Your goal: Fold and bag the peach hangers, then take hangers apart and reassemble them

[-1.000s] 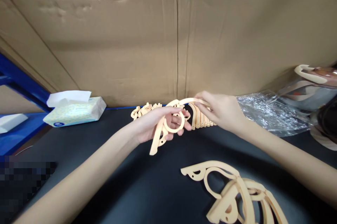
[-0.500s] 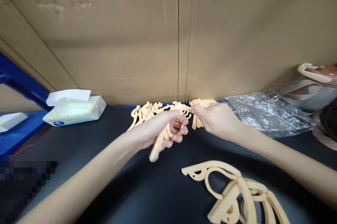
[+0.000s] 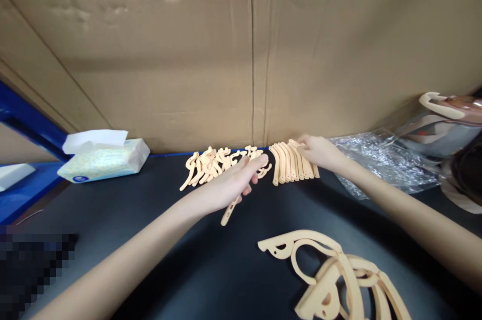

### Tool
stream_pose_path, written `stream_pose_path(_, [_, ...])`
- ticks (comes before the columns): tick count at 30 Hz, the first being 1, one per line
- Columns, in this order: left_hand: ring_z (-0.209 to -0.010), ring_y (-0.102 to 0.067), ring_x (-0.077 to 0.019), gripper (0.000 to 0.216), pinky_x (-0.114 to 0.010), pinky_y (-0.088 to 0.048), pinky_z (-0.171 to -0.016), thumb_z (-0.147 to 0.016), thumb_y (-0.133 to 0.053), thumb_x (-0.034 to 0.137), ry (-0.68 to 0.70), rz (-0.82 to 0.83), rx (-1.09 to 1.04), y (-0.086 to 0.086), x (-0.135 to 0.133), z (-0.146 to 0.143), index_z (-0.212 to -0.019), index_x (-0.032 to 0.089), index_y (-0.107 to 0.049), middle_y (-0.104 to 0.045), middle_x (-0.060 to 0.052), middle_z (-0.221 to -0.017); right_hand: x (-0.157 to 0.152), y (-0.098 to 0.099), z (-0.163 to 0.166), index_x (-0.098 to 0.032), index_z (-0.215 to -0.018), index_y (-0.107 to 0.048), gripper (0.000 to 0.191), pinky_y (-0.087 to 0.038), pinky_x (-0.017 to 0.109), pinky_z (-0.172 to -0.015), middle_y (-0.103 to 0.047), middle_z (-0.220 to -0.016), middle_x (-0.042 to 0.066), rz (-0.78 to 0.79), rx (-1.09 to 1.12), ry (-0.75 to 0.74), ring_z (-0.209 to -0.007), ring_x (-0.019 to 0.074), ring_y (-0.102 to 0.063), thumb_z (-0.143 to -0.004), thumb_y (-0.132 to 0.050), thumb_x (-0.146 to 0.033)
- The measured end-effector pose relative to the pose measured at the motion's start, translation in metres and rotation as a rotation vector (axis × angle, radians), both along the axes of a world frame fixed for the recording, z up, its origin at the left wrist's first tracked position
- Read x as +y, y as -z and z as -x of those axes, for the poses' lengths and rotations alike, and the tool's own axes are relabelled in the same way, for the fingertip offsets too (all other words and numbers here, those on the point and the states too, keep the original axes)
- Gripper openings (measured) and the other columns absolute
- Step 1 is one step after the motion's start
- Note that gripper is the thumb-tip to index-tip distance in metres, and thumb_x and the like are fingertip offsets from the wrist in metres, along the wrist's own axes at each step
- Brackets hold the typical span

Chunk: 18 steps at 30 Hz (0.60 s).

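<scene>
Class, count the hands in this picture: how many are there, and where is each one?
2. The left hand is near the middle, holding a beige piece; the right hand is at the row of curved pieces. Some fingers are hidden.

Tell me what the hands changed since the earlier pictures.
The right hand let go of the tan piece and moved right, to the row of curved strips. The left hand turned, keeping hold of the piece. The tissue pack and foreground pieces stayed put.

Muted light, glinting clear plastic, soft shadows, pixelated lower-left corner
</scene>
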<state>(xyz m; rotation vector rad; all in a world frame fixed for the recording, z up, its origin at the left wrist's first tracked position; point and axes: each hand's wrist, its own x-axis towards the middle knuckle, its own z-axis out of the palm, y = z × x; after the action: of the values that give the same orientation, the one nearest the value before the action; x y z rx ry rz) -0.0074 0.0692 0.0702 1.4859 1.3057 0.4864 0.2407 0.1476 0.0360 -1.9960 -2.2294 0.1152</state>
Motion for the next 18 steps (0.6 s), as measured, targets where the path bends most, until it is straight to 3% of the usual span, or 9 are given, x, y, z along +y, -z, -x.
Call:
stream_pose_path(7, [-0.050, -0.044, -0.0150, 0.053, -0.026, -0.034, -0.049, -0.085, -0.034, 0.069, 0.047, -0.057, -0.009, 0.008, 0.002, 0.003, -0.071, 0.022, -0.052, -0.049, 0.001, -0.056, -0.002, 0.003, 0.004, -0.016, -0.114, -0.061, 0.036, -0.046, 0.032, -0.074, -0.071, -0.100, 0.012, -0.015, 0.054, -0.046, -0.092, 0.0257, -0.066, -0.091, -0.038, -0.031])
stream_pose_path(13, [-0.065, -0.047, -0.0154, 0.050, -0.028, -0.038, -0.062, -0.087, -0.038, 0.066, 0.118, -0.308, 0.065, 0.001, 0.002, 0.001, -0.073, 0.020, -0.047, -0.048, 0.000, -0.070, -0.005, 0.003, 0.004, -0.018, -0.121, -0.057, 0.036, -0.045, 0.035, -0.075, -0.071, -0.099, 0.012, -0.023, 0.077, -0.077, -0.090, 0.0265, -0.066, -0.091, -0.039, -0.028])
stream_pose_path(18, [-0.053, -0.043, -0.0096, 0.040, -0.021, -0.037, -0.049, -0.087, -0.048, 0.058, 0.045, -0.229, -0.058, -0.003, 0.004, -0.003, -0.075, 0.020, -0.043, -0.042, 0.005, -0.063, -0.016, -0.011, 0.014, -0.019, -0.108, -0.062, 0.038, -0.044, 0.032, -0.071, -0.070, -0.088, 0.008, -0.075, 0.177, -0.117, -0.082, 0.0219, -0.065, -0.097, -0.031, -0.038])
